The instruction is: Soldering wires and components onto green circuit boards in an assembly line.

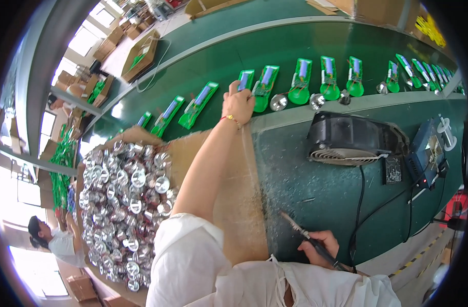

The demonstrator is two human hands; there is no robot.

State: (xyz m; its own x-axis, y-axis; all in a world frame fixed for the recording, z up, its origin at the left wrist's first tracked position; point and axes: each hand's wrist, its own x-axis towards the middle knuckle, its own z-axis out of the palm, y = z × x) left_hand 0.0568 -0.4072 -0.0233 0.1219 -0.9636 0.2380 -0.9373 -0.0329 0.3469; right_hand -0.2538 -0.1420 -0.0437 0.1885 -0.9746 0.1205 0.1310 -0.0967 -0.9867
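My left hand reaches far forward, its fingers bent and closed on a green plastic lamp housing; the hand hides the housing's lower part. To its right lies another green housing holding a bluish cylindrical battery and a small circuit board with wires. Beside that one rests a shiny silver reflector cup. My right hand, near the bench's front edge, is wrapped round the dark handle of a soldering iron. The iron's tip points up and left, above the green bench mat.
Several housings line the green conveyor belt. Silver reflector cups fill a cardboard box at left, beside a cardboard sheet. A black fan, a blue soldering station and cables occupy the right. Another person is at far left.
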